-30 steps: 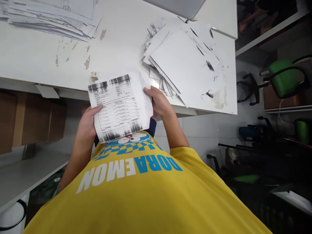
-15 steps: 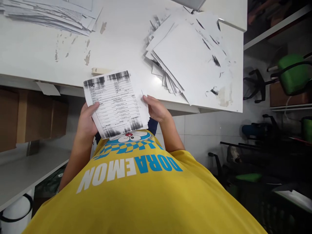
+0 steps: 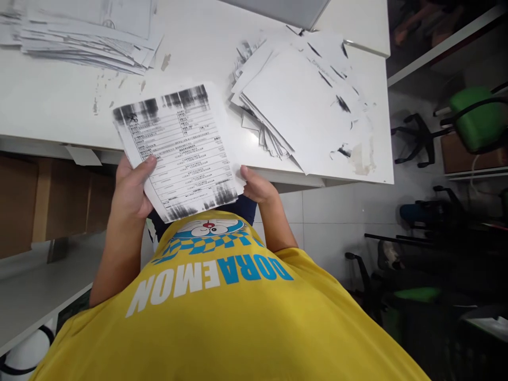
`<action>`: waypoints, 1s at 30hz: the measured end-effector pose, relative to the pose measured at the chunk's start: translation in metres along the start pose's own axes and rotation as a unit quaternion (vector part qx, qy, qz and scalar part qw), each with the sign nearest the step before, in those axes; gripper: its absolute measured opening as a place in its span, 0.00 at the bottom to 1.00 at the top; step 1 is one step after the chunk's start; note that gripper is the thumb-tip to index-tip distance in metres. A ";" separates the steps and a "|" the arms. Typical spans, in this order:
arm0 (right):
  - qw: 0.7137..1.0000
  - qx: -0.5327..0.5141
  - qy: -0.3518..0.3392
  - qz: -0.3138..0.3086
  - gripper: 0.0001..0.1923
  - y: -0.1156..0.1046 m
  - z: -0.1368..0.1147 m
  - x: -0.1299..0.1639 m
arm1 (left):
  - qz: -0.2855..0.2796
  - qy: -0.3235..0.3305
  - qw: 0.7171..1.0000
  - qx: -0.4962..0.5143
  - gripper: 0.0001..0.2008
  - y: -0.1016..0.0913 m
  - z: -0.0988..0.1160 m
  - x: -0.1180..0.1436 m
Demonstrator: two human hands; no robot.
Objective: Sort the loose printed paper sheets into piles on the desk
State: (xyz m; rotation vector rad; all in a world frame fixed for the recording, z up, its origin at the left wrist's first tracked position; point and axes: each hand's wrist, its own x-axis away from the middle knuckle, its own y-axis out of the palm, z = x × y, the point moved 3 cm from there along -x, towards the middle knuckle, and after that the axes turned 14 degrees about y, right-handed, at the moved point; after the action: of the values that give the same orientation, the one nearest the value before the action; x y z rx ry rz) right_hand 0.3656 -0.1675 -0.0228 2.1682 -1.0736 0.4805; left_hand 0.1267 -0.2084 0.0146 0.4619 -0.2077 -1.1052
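I hold a printed sheet point(image 3: 178, 148) with rows of text and smeared black bands at its top and bottom, in front of my chest at the near edge of the white table point(image 3: 198, 47). My left hand point(image 3: 129, 185) pinches its left edge with the thumb on top. At the sheet's lower right corner, my right hand point(image 3: 256, 186) grips it from beneath. The sheet tilts left and its upper part hangs over the table.
A fanned stack of blank-side-up sheets point(image 3: 301, 100) lies on the table to the right. Another paper pile point(image 3: 79, 29) sits at the far left. Brown boxes point(image 3: 47, 201) stand under the table. Green chairs point(image 3: 472, 119) crowd the floor at right.
Both hands have lifted the sheet up and leftward, further over the table. It hides the small roll that showed at the table's edge. My right hand has slid down to the lower corner.
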 end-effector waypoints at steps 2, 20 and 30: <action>1.000 -0.004 -0.006 -0.025 0.35 -0.003 0.007 -0.001 | -0.007 0.035 0.999 0.001 0.26 0.003 0.011 -0.007; 0.978 -0.171 -0.116 0.013 0.59 0.052 0.003 0.016 | 0.017 0.107 0.994 0.026 0.25 0.023 0.039 -0.019; 0.978 -0.150 -0.123 0.070 0.51 0.050 -0.006 0.027 | 0.006 0.030 0.998 0.046 0.25 0.040 0.018 -0.001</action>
State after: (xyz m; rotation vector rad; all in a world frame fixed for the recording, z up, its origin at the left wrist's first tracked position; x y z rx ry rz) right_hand 0.3409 -0.2003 0.0171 1.9248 -1.3454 0.0996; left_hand 0.1518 -0.1968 0.0490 0.5748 -0.2088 -1.0713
